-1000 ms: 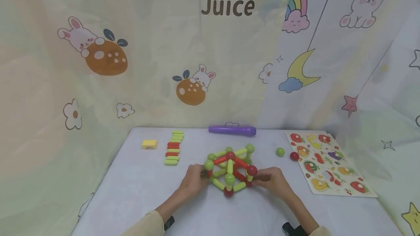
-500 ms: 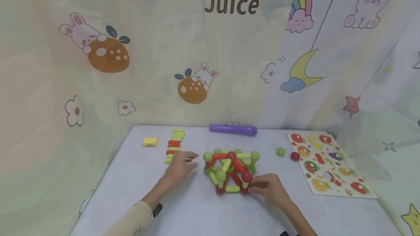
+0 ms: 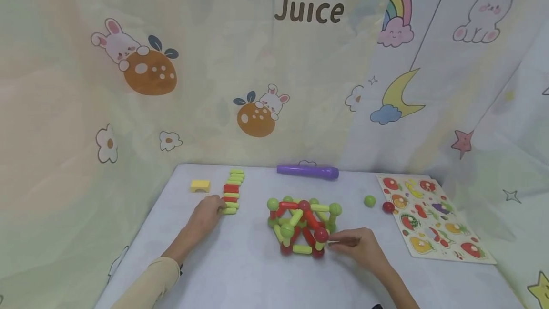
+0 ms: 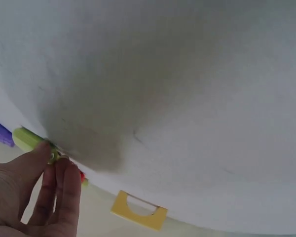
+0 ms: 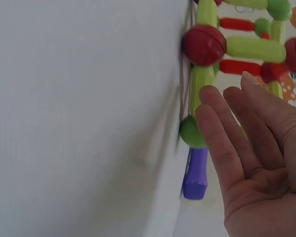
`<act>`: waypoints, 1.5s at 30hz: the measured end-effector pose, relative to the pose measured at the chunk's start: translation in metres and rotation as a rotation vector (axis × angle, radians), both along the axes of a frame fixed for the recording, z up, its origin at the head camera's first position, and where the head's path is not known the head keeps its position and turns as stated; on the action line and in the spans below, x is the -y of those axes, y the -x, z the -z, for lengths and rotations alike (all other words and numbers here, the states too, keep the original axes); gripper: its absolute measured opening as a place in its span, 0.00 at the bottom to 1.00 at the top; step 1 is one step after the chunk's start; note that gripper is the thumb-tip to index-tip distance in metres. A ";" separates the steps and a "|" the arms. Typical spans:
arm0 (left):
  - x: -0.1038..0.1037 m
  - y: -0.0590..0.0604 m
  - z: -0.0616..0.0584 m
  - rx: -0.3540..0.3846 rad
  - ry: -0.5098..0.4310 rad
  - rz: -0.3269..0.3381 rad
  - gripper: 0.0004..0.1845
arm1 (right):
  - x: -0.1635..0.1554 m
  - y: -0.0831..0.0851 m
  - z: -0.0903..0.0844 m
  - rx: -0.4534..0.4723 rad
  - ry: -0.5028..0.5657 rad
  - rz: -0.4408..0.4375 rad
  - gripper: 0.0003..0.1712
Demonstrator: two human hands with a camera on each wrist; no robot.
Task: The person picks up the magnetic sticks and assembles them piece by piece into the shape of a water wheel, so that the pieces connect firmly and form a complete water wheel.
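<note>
A frame of green and red magnetic sticks and balls [image 3: 302,225] stands mid-table. My right hand [image 3: 343,241] lies at its right side, fingertips by a red ball [image 3: 321,234]. In the right wrist view this hand [image 5: 246,148] has straight, spread fingers beside the frame's green sticks [image 5: 202,84]. My left hand [image 3: 216,208] reaches to the near end of a row of loose sticks [image 3: 232,190]. In the left wrist view its thumb and fingers [image 4: 64,173] pinch the end of a green stick [image 4: 25,139].
A purple tube [image 3: 307,171] lies at the table's back edge. A yellow arch block [image 3: 199,185] sits left of the stick row. A loose green ball [image 3: 369,200] and red ball [image 3: 388,207] lie beside a fruit puzzle board [image 3: 433,218] at right. Printed curtains surround the table.
My left hand left the frame and moved left to the row of loose sticks. The frame has tilted and shifted slightly. My right hand stayed at its right side.
</note>
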State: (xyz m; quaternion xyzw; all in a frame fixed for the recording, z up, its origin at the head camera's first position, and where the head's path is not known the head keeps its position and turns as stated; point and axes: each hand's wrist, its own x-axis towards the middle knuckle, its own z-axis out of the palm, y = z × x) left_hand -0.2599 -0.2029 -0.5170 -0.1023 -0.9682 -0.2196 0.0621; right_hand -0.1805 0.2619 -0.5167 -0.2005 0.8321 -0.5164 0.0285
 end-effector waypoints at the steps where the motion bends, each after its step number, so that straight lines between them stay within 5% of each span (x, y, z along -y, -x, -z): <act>1: -0.001 -0.001 0.000 0.007 -0.010 -0.002 0.10 | -0.002 0.000 -0.001 -0.004 0.000 0.010 0.14; 10: -0.016 -0.028 -0.005 0.007 -0.199 0.116 0.11 | -0.012 -0.002 0.003 -0.084 0.001 0.044 0.15; 18: -0.053 -0.048 -0.049 -0.136 -0.346 0.387 0.16 | -0.012 -0.004 0.005 -0.087 0.012 0.041 0.15; 26: -0.076 -0.047 -0.069 -0.341 -0.220 0.544 0.16 | -0.014 -0.008 0.001 -0.014 0.050 0.026 0.15; 45: -0.088 -0.022 -0.063 -0.558 -0.009 0.651 0.14 | -0.019 -0.012 0.006 0.027 0.018 0.054 0.15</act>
